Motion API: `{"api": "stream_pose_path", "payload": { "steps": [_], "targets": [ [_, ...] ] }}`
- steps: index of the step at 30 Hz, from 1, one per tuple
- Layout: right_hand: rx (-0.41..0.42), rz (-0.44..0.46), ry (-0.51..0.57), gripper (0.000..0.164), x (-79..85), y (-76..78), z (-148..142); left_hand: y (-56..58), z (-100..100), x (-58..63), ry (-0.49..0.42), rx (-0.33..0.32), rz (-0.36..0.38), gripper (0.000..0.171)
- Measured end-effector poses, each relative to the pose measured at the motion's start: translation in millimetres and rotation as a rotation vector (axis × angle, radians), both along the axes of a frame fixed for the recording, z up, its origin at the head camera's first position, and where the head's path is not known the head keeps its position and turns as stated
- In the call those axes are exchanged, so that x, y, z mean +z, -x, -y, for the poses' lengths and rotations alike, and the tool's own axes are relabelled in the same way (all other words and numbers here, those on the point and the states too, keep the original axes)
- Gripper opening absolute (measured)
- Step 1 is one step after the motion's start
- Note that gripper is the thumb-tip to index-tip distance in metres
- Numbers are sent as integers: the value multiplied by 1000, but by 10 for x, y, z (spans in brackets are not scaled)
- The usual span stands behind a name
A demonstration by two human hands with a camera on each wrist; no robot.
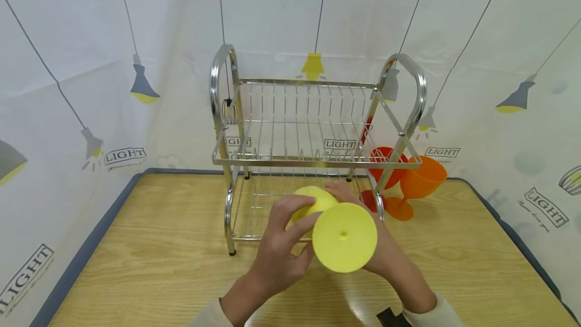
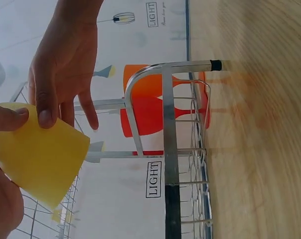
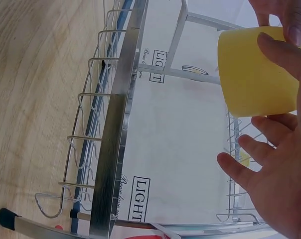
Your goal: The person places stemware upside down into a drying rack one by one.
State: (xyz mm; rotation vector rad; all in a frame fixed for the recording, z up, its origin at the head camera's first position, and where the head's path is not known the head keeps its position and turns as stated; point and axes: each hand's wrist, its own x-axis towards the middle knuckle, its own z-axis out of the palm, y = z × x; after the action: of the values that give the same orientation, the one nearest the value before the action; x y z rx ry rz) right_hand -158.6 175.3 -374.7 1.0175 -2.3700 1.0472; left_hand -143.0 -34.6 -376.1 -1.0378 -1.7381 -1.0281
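A yellow plastic goblet (image 1: pixel 345 246) is in both hands in front of the dish rack (image 1: pixel 317 163), its round foot toward the head camera and its bowl toward the rack. My left hand (image 1: pixel 283 246) grips the bowl from the left with fingers spread around it. On the other side my right hand (image 3: pixel 285 174) holds the bowl (image 3: pixel 257 74), thumb along its wall and fingertips near its lower edge. In the head view the goblet's foot hides much of the right hand.
The two-tier metal rack stands on the wooden table (image 1: pixel 150 246). Beside its right legs are a red goblet (image 1: pixel 383 158) and an orange goblet (image 1: pixel 422 178), both upright. A white printed sheet (image 1: pixel 172 29) hangs behind and around the table.
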Motion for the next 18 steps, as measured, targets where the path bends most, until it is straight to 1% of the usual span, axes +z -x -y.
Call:
{"api": "stream_pose_path", "payload": {
  "steps": [1,2,4,5,6,7,9,14,16,18],
  "targets": [
    [18,15,22,79,-3,-2,1,0,-13,10,23,29,-31,53],
    [32,20,38,76,-7,-3,3,-2,-24,21,39,40,-34,51],
    [34,-9,25,69,-10,-1,9,-6,-38,36,61,51,-22,51],
    [24,-25,16,70,-12,-2,12,-6,-42,41,68,53,-10,51],
    [35,-4,13,75,10,9,33,-7,-43,44,74,54,3,51],
    [40,7,-3,80,36,19,62,-7,-44,45,76,52,17,50],
    [40,-30,-18,75,19,21,68,-8,-40,39,78,44,45,50],
    [76,-124,3,70,-33,7,94,-10,-35,15,68,18,96,52],
    [88,-127,32,71,-42,-1,99,-10,-34,13,63,10,107,52],
    [98,-110,51,69,-43,-10,96,-8,-33,19,61,1,119,54]
  ]
}}
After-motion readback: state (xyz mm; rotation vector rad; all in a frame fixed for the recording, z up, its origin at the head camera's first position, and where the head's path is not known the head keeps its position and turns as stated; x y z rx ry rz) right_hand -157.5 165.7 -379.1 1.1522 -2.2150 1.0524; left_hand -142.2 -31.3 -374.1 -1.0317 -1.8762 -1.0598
